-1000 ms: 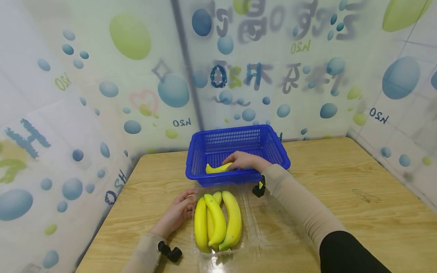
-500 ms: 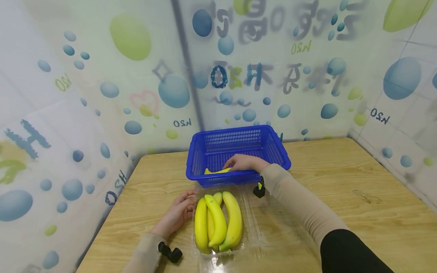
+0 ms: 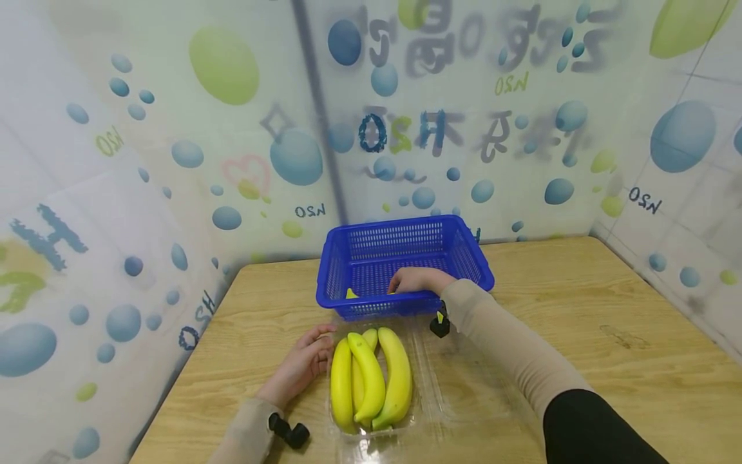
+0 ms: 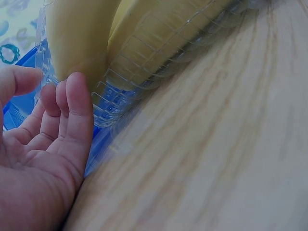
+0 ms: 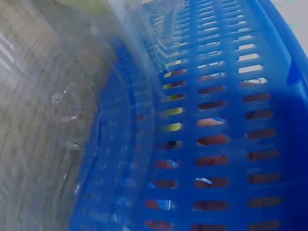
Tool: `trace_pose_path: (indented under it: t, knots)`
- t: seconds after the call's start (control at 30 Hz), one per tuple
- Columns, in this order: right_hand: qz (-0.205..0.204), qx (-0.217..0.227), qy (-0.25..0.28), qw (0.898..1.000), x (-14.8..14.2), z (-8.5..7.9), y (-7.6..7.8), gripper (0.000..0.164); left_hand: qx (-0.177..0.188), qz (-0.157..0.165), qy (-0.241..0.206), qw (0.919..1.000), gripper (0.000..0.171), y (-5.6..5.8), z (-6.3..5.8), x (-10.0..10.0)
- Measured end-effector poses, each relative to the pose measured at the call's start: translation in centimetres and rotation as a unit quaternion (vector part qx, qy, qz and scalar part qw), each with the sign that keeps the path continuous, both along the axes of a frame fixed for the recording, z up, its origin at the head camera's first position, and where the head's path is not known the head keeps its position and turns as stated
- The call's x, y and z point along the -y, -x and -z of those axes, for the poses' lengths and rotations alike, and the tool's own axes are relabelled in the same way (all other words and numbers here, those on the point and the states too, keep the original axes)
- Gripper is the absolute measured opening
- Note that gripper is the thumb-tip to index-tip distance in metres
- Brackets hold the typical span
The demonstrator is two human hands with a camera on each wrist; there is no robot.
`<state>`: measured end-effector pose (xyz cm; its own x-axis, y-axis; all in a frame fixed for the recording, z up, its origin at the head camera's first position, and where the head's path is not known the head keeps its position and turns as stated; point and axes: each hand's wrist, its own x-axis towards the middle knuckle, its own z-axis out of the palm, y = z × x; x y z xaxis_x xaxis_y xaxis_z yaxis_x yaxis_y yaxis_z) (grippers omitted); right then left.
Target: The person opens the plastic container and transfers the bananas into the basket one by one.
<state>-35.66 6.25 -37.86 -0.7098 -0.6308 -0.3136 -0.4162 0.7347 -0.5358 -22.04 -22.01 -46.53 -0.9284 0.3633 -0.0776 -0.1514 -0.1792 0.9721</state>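
In the head view, my right hand (image 3: 417, 281) reaches into a blue perforated basket (image 3: 397, 238). A banana (image 3: 350, 293) lies low behind the basket's front wall, only its tip and a sliver by my fingers showing. The wall hides the fingertips, so their hold is unclear; the right wrist view shows skin and yellow through the slots (image 5: 172, 112). In front, several bananas (image 3: 397, 380) lie in a clear plastic box (image 3: 418, 412). My left hand (image 3: 303, 361) rests at the box's left side, fingers loosely bent beside its wall (image 4: 98, 115).
The box's clear lid (image 3: 475, 393) lies folded out to the right on the wooden table (image 3: 580, 309). Walls covered with a bubble-printed sheet (image 3: 510, 212) stand behind the table and on both sides. The basket sits near the back edge.
The banana in the basket has sunk behind the front wall as my right hand went down. That hand has also shifted slightly right. My left hand stays where it was.
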Motion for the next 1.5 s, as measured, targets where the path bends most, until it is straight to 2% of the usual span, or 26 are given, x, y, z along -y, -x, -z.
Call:
trace_pose_path:
  t: [0.23, 0.5, 0.67, 0.87, 1.03, 1.13, 1.23, 1.37, 1.5]
  knots:
    - [0.003, 0.006, -0.009, 1.000, -0.1, 0.1, 0.0, 0.035, 0.003, 0.000, 0.003, 1.0000, 0.031, 0.0, 0.1, 0.0]
    - [0.002, 0.008, -0.013, 1.000, -0.1, 0.1, 0.3, 0.031, 0.005, 0.001, 0.003, 1.0000, 0.029, 0.0, 0.0, 0.0]
    - [-0.009, -0.007, -0.018, 1.000, 0.0, 0.1, 0.6, 0.027, 0.004, 0.002, 0.000, 1.0000, 0.028, -0.1, -0.1, 0.0]
    - [0.015, -0.037, 0.010, 0.999, -0.2, 0.0, 0.4, 0.025, 0.004, -0.002, -0.001, 1.0000, 0.030, -0.1, -0.3, -0.1]
    - [0.029, -0.073, 0.061, 0.995, -0.6, -1.0, -0.7, 0.028, 0.009, -0.003, -0.007, 0.9999, 0.027, -0.2, -0.2, -0.2]
    - [0.014, -0.113, 0.103, 0.988, -0.9, -1.9, -1.9, 0.029, 0.011, -0.005, -0.010, 0.9999, 0.025, -0.2, -0.1, -0.2]
    - [-0.024, -0.164, 0.144, 0.976, -1.1, -2.7, -3.3, 0.030, 0.012, -0.005, -0.012, 0.9998, 0.025, -0.2, -0.1, -0.2]
    - [-0.115, -0.228, 0.182, 0.949, -1.2, -3.3, -5.8, 0.026, 0.011, -0.004, -0.010, 0.9999, 0.026, -0.2, -0.1, -0.2]
    - [-0.211, -0.260, 0.170, 0.927, -1.1, -3.1, -8.5, 0.023, 0.004, -0.001, -0.009, 0.9999, 0.025, -0.1, -0.2, -0.2]
